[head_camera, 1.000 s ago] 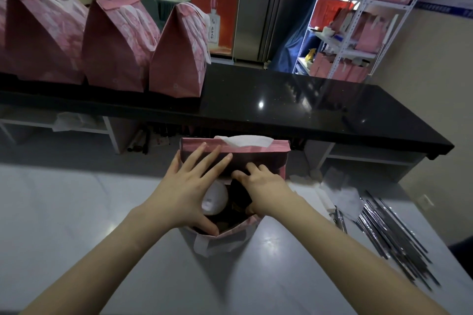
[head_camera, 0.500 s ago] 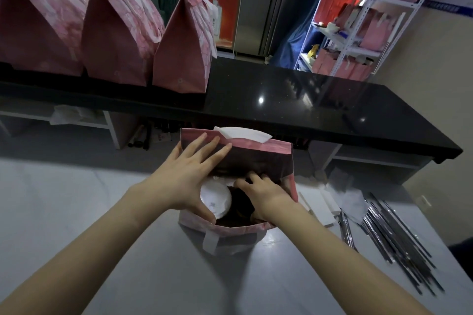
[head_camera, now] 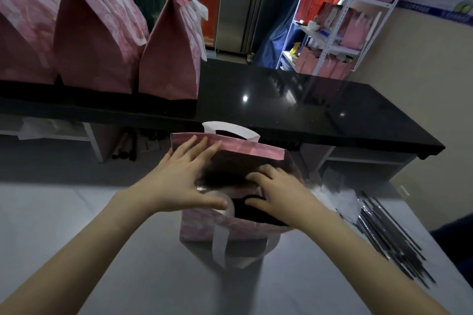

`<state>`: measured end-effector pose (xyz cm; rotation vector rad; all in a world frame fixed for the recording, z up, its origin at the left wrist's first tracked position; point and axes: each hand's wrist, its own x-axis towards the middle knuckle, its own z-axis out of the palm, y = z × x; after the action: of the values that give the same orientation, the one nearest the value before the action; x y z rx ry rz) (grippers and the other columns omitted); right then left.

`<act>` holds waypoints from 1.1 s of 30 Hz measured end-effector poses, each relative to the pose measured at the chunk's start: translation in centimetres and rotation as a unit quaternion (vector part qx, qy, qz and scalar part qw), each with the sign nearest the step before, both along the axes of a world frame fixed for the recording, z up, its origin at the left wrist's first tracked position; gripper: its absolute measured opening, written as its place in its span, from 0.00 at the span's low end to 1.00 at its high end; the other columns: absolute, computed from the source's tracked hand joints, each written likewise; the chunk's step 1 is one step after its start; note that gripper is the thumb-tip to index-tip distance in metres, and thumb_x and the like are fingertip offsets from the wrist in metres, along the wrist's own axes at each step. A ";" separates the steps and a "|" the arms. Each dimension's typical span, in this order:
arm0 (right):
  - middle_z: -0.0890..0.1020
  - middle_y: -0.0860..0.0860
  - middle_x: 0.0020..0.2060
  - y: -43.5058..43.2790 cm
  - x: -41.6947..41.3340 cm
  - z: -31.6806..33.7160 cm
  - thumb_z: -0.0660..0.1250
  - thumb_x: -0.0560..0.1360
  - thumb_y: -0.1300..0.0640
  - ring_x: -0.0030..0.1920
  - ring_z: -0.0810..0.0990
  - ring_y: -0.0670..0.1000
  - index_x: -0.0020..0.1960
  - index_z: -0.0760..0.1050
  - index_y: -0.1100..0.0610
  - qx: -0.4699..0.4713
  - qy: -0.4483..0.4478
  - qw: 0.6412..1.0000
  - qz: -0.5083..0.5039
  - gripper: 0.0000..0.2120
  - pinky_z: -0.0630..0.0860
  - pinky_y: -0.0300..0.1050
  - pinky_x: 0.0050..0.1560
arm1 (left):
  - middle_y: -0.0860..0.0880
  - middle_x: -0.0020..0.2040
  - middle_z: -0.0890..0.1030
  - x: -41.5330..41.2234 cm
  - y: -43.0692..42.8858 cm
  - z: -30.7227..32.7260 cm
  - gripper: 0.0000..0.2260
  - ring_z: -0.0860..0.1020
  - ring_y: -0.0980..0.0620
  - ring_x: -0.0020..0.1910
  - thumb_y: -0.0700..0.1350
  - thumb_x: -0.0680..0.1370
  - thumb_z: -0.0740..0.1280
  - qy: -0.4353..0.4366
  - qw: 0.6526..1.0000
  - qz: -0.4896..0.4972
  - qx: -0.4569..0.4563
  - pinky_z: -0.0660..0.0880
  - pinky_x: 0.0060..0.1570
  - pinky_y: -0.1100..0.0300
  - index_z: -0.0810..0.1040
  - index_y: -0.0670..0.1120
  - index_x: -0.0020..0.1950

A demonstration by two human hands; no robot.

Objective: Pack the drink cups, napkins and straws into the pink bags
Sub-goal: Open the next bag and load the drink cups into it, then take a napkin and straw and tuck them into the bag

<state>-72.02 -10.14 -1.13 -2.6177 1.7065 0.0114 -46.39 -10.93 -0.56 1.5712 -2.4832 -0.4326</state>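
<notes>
Three closed bags (head_camera: 99, 41) stand, seemingly packed, on the black counter (head_camera: 307, 110); you have the open bag (head_camera: 204, 227) on the white table (head_camera: 76, 225), a lidded cup (head_camera: 227, 208) inside, left hand (head_camera: 179, 181) flat-fingered on its far flap, right hand (head_camera: 279, 192) over its mouth, hold indiscernible; straws (head_camera: 389, 245) and napkins (head_camera: 337, 199) lie loose alongside.

- The left hand (head_camera: 184, 176) lies palm down, fingers straight and spread, pointing far and right, thumb stretched right.
- The right hand (head_camera: 279, 193) lies palm down, fingers gently curved, pointing left.
- Both bare forearms (head_camera: 89, 235) reach in from the near corners, converging.
</notes>
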 end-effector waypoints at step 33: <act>0.79 0.45 0.54 -5.0 -18.4 -6.6 0.69 0.75 0.55 0.54 0.78 0.46 0.60 0.77 0.51 -0.044 -0.313 0.946 -0.069 0.14 0.73 0.40 0.55 | 0.50 0.51 0.80 -18.8 3.4 -0.4 0.06 0.77 0.52 0.52 0.42 0.73 0.69 0.214 0.929 0.040 -0.301 0.74 0.53 0.57 0.82 0.44 0.48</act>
<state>-90.40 -15.10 -7.77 -2.1815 1.6504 -0.8178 -65.23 -7.55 -0.95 1.1680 -1.9472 0.0168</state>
